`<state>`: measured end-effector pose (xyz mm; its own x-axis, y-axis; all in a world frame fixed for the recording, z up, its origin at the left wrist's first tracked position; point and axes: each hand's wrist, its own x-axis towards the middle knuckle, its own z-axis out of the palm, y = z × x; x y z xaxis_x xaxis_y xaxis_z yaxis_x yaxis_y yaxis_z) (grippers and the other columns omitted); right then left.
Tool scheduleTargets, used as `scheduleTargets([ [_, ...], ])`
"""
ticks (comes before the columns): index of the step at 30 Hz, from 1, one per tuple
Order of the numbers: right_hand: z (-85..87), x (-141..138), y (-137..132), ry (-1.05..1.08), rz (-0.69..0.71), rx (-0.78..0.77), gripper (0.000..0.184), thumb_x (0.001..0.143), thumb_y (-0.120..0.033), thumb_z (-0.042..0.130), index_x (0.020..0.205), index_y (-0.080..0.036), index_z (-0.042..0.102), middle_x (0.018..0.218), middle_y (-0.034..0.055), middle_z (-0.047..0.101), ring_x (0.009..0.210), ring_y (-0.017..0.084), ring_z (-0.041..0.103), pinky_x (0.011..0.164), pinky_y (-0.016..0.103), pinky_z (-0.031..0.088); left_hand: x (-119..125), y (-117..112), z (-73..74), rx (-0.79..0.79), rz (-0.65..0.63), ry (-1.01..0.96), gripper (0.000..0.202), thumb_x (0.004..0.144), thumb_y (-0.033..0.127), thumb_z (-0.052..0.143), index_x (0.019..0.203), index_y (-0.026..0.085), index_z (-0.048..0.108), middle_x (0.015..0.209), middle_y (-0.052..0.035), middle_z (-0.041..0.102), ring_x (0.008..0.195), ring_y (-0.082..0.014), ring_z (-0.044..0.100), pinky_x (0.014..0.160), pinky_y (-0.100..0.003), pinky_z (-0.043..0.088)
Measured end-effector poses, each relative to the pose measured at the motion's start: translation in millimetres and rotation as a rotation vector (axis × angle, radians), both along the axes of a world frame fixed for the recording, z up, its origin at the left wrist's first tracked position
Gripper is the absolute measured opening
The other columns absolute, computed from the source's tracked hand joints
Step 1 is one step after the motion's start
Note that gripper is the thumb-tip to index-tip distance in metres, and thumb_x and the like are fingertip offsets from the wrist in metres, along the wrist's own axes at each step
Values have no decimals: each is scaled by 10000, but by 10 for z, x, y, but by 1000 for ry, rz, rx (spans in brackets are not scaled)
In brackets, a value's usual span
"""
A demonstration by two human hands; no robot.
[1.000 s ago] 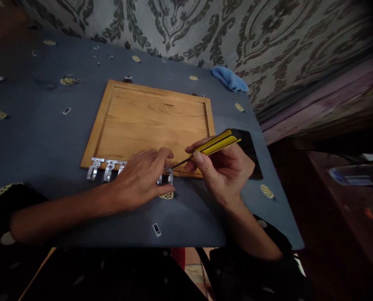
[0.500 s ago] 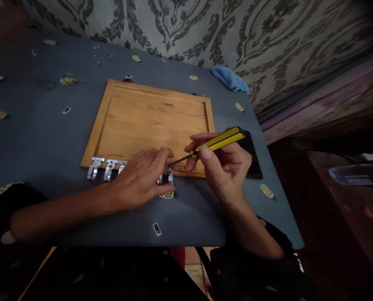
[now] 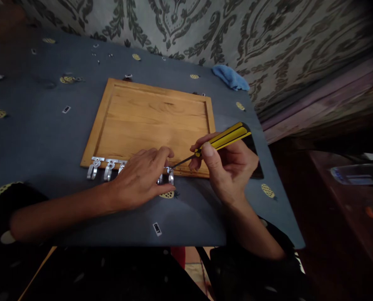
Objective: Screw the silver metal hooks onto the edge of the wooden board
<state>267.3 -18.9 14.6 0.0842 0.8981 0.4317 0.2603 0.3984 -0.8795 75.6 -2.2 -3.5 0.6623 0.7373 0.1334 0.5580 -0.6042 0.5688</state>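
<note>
Screwdriver [image 3: 224,138] w/ yellow-black handle is clamped in my right hand [image 3: 230,167], tip on the metal hook [image 3: 170,175] at the wooden board's [image 3: 155,121] near edge; left hand [image 3: 139,177] pinches that hook down. I'd hold the tip seated, shaft steady, light pressure. Other hooks [image 3: 102,166] sit left along the edge, blue cloth [image 3: 232,78] far back on the grey table [image 3: 42,138]

A small white tag [image 3: 156,228] on the blue tablecloth [image 3: 48,138] possibly reads "OBEY".

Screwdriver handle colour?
The screwdriver handle is yellow with black stripes; head view shows it best.
</note>
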Motion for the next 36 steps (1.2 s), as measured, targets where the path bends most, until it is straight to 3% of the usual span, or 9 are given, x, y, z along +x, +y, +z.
scheduleTargets([
  [8, -25, 8, -1, 0, 36, 0, 135, 887, -354, 722, 854, -226, 693, 803, -21, 684, 531, 91, 650, 482, 254, 520, 4, -9, 5, -13, 9, -12, 522, 802, 316, 794, 1161, 202, 432, 1123, -84, 674, 1040, -273, 662, 856, -393, 500],
  [14, 26, -12, 20, 9, 36, -32, 209, 829, -407, 780, 808, -225, 678, 820, -8, 726, 486, 88, 617, 445, 253, 526, 3, -12, 4, 1, 4, -9, 543, 792, 296, 814, 1159, 194, 426, 1096, -85, 683, 1022, -282, 667, 840, -400, 505],
  [17, 37, -5, 38, 79, 97, -60, 223, 811, -407, 799, 869, -235, 669, 808, -28, 723, 471, 87, 625, 458, 250, 549, 4, -10, 5, -1, 4, -4, 539, 799, 309, 807, 1166, 193, 430, 1102, -88, 682, 1017, -282, 666, 841, -405, 506],
  [22, 29, 36, 44, 88, 205, -78, 208, 917, -393, 688, 1053, -239, 716, 898, 0, 741, 566, 95, 681, 574, 264, 602, 7, -7, -4, -10, 18, 14, 538, 800, 321, 795, 1186, 194, 443, 1127, -97, 672, 1023, -289, 663, 845, -412, 507],
  [31, 48, -12, 24, 65, 106, -62, 219, 824, -408, 790, 804, -217, 683, 803, -6, 728, 490, 95, 643, 479, 254, 564, -1, -10, -16, 3, 10, -13, 552, 793, 314, 809, 1177, 201, 430, 1129, -96, 678, 1041, -292, 665, 856, -415, 508],
  [36, 9, -26, 40, 110, 26, 38, 217, 825, -422, 787, 795, -245, 665, 720, -31, 697, 451, 102, 612, 430, 266, 542, 5, -7, -5, -11, 14, 2, 533, 803, 320, 790, 1180, 208, 431, 1109, -85, 682, 1022, -279, 668, 851, -407, 505],
])
